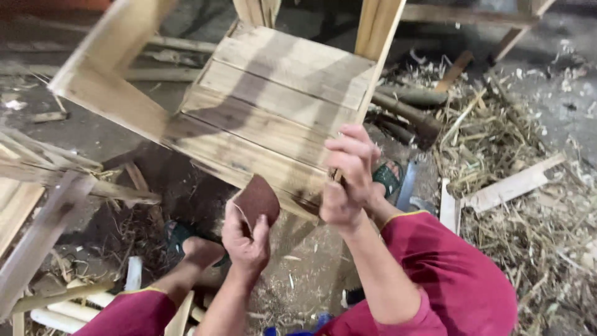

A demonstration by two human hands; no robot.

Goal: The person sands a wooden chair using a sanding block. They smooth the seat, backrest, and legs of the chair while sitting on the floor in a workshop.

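A wooden stool (273,106) made of plank slats lies tipped in front of me, its seat boards facing up and its legs pointing away. My right hand (348,174) grips the near right corner of the stool where a leg meets the seat. My left hand (245,239) holds a folded piece of reddish-brown sandpaper (258,199) just below the stool's near edge, apart from the wood. My knees in dark red shorts (454,274) and my feet in green sandals show below.
Wood shavings and straw-like scraps (510,155) cover the ground at right. Loose planks (513,183) and offcuts lie about. More wooden frames (37,205) stand at left, and pale sticks (68,305) lie at the bottom left.
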